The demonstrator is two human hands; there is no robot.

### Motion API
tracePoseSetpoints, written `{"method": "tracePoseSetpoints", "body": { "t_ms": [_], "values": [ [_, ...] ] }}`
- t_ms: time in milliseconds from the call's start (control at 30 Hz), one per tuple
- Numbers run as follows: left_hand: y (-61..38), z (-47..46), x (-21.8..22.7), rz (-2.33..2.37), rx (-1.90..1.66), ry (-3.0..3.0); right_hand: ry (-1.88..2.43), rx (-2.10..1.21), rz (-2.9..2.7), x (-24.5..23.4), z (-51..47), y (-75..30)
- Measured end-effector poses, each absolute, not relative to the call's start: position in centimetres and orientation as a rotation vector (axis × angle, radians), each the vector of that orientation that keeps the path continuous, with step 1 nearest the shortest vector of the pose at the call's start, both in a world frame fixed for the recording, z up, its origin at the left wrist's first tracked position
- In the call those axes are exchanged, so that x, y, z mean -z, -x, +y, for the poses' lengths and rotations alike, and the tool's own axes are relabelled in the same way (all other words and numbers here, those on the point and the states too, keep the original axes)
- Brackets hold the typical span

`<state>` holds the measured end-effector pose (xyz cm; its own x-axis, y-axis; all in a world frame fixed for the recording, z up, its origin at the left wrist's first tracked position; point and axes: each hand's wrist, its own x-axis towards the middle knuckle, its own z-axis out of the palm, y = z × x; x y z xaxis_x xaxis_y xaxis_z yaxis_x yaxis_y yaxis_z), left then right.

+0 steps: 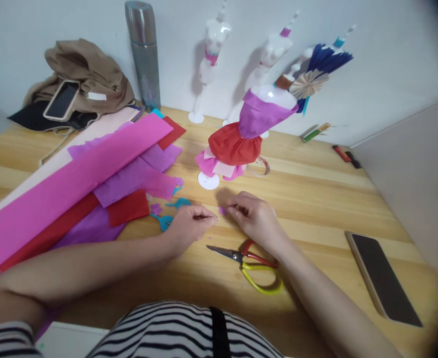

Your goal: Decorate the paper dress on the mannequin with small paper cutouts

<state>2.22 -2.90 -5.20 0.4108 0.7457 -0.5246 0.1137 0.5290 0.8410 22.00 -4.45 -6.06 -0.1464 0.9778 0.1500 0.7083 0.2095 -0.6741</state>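
Observation:
My left hand point(191, 223) rests on the wooden table point(315, 199), fingers pinched together; what they hold is too small to name. My right hand point(254, 216) is just to its right, fingers curled and pinching a tiny purple paper scrap point(222, 211). Below the hands lie scissors point(252, 263) with red and yellow handles. Straight ahead stands a small white mannequin point(241, 134) dressed in purple, red and pink paper. Teal and purple cut-outs point(166, 211) lie beside my left hand.
Sheets of pink, purple and red crepe paper point(73, 184) cover the left side. A phone point(383, 276) lies at the right. At the back are two bare mannequins point(211, 59), a steel flask point(144, 54), a brown cloth with another phone point(62, 99), and pens point(315, 132).

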Motion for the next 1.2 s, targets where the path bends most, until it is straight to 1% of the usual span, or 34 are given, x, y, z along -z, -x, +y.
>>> {"method": "tracePoseSetpoints", "body": {
  "t_ms": [100,200,467,567,700,867,967,1033,1100,1167,1200],
  "values": [
    [-2.3,-3.4,5.1,1.066,-0.511,-0.912,1.453,-0.893,-1.803,5.6,-5.2,-21.4],
    [-2.4,-3.7,5.2,1.011,-0.529,-0.9,1.471,-0.987,-1.722,5.2,-6.1,-21.0],
    [-2.3,-3.6,4.9,0.992,-0.545,-0.934,1.497,-0.956,-1.752,4.2,-6.6,-20.4],
    [-2.3,-3.7,4.9,1.003,-0.534,-0.934,1.499,-0.856,-1.814,3.7,-6.6,-20.0],
    [-2.5,-4.0,5.1,1.041,-0.482,-0.913,1.401,-0.722,-1.92,3.4,-6.8,-19.4],
    [-2.2,-2.9,4.2,1.002,-0.45,-1.017,1.384,-0.685,-1.896,2.9,-7.2,-19.3],
    [-0.9,-0.3,2.9,0.876,-0.312,-1.224,1.429,-0.749,-1.77,2.4,-7.2,-20.0],
    [0.2,1.7,2.3,0.818,-0.164,-1.565,1.449,-0.817,-1.677,2.3,-7.0,-20.7],
    [1.4,3.4,2.2,0.979,-0.14,-1.998,1.469,-0.881,-1.611,2.3,-6.7,-21.3],
    [2.2,4.3,2.4,1.149,-0.024,-2.391,1.474,-0.92,-1.592,2.4,-6.4,-21.5],
    [2.4,4.5,2.6,1.184,0.003,-2.425,1.47,-0.932,-1.601,2.4,-6.3,-21.4]
  ]
}}
